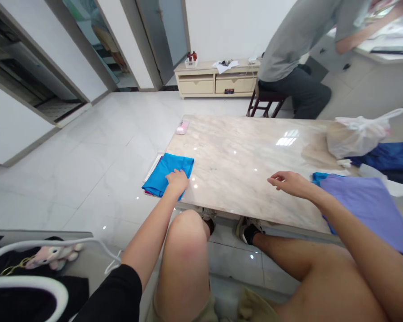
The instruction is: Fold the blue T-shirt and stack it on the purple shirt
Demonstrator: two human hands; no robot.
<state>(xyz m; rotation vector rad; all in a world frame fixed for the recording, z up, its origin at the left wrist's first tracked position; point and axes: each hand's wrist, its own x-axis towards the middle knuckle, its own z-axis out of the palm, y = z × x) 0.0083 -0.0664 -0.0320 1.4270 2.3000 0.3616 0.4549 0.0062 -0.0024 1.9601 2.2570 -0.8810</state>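
The big shiny counter (228,156) stands close in front, likely so both hands can reach it with ease. On its right side lies a purple cloth (372,205), mostly flat, maybe so it does not get too creased. Past it sits a puffy white bag (359,134) with one end sticking up, perhaps set farther back to be out of the way. The blue cloth (161,172) is smaller. It lies folded at the near left corner, on top of flat things (152,169) whose edges peek out, so it looks like a neat pile. The left hand (177,180) rests palm down on this cloth, its grip apart, perhaps because the shiny cloth could slide. The right hand (293,183) is just beside the purple cloth. Its grip is loose, with fingers a bit curled and nothing in them; I cannot tell if it touches the top. The smallest thing is a pink pack (182,127) at the far left corner, away from both hands.
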